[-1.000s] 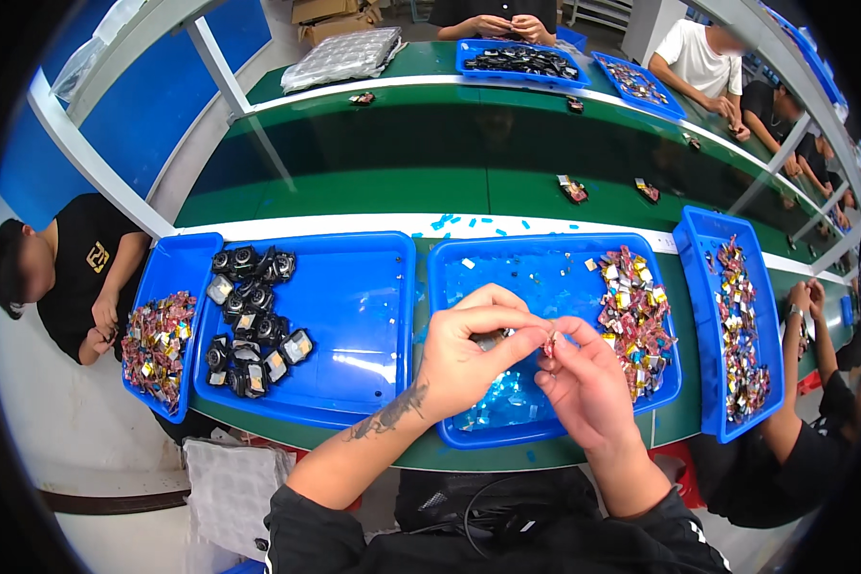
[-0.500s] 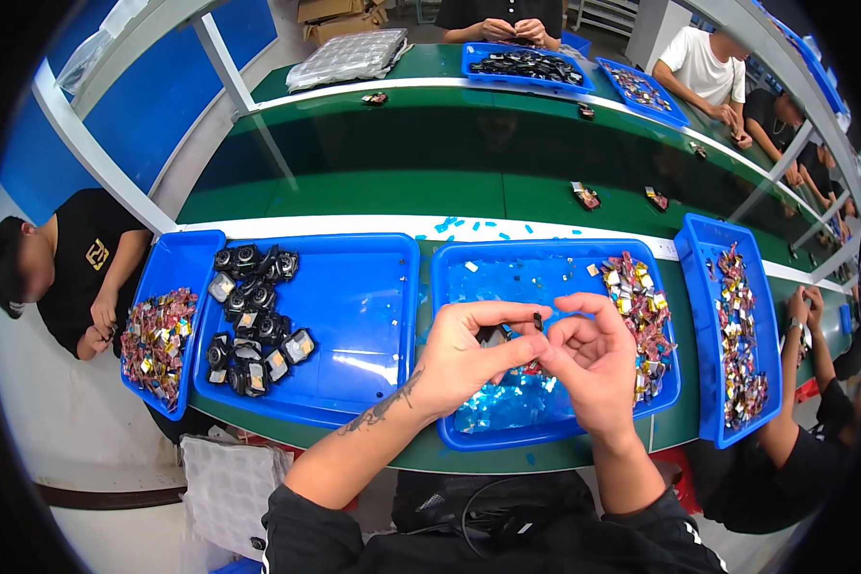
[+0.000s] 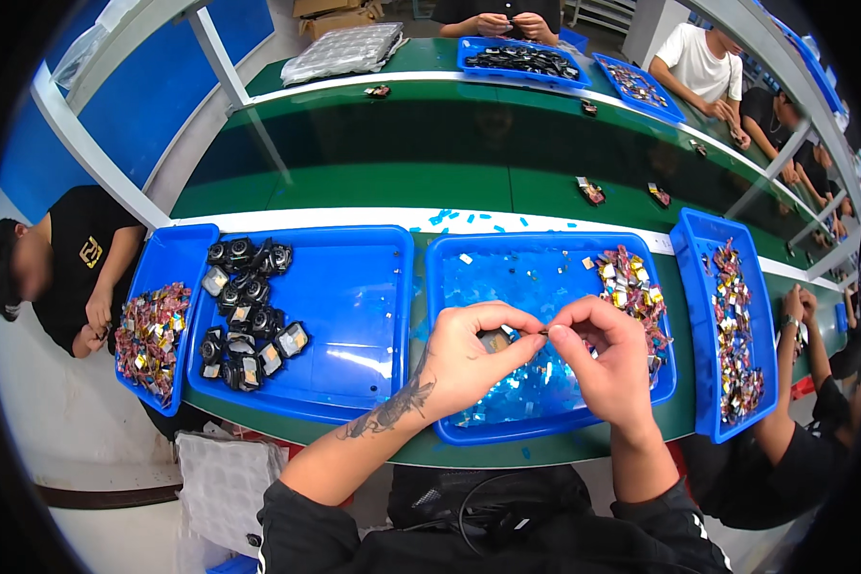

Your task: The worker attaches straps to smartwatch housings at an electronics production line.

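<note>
My left hand (image 3: 478, 359) and my right hand (image 3: 603, 359) meet fingertip to fingertip over the middle blue tray (image 3: 437, 335). Thumb and forefinger of the left are closed on a small dark part (image 3: 544, 331), of which only a sliver shows. Behind the left fingers a dark piece with a tan face (image 3: 495, 341) is partly visible. The right thumb and forefinger pinch at the same spot; whether they grip that part or a scrap on it is hidden. Below the hands, shiny blue film scraps (image 3: 521, 397) cover the tray bottom. Small pink, gold and silver parts (image 3: 631, 287) heap at its right side.
Black lens-like modules (image 3: 249, 311) fill the left part of another blue tray (image 3: 354, 407). Narrower trays of small parts (image 3: 158, 335) (image 3: 737, 354) flank these. Beyond lies a green belt (image 3: 402, 187) bearing several modules (image 3: 590, 191). Other people work around the bench.
My right fingers have closed in from a looser, spread pose to a pinch against the left fingertips. The black tip that stood above the left fingers is now mostly covered. The view has shifted slightly.
</note>
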A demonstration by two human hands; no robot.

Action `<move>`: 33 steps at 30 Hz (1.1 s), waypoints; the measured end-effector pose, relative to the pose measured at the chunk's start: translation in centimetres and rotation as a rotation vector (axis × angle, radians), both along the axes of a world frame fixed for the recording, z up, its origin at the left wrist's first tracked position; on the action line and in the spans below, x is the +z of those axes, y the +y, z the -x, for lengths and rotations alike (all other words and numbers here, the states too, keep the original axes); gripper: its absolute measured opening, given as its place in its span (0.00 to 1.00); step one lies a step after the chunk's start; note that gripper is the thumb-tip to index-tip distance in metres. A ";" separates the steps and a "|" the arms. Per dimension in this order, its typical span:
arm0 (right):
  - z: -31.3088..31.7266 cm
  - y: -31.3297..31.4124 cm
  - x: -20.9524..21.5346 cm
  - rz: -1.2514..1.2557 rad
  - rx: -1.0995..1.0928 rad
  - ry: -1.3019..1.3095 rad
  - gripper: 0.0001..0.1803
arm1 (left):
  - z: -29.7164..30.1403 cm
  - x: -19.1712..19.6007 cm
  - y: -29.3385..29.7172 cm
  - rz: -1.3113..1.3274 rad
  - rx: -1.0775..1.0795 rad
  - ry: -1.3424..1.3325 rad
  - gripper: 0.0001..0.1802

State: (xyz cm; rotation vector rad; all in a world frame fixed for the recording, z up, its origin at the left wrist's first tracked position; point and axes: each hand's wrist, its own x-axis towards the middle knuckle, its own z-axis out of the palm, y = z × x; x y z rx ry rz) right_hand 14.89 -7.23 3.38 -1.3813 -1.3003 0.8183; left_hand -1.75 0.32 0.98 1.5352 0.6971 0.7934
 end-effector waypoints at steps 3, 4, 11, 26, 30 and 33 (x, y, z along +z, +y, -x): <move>-1.0 0.2 -0.1 0.111 0.049 0.227 0.04 | -0.1 -0.1 -0.2 -0.080 0.000 -0.045 0.07; -1.2 0.2 0.0 0.148 0.055 0.272 0.04 | -0.1 0.0 -0.2 -0.088 -0.003 -0.044 0.08; -1.6 0.5 -0.3 0.198 0.173 0.318 0.08 | -0.1 -0.3 -0.1 -0.128 -0.048 -0.120 0.17; -0.2 -0.3 -1.8 -0.032 -0.017 0.108 0.12 | -0.4 -1.7 0.4 -0.068 0.032 -0.128 0.17; 0.5 0.5 -1.9 -0.200 -0.108 0.062 0.07 | -0.4 -1.0 0.0 -0.077 0.009 -0.138 0.14; -0.3 -0.5 -1.0 -0.230 -0.213 0.207 0.08 | -0.1 -1.6 0.9 0.472 0.111 -0.367 0.11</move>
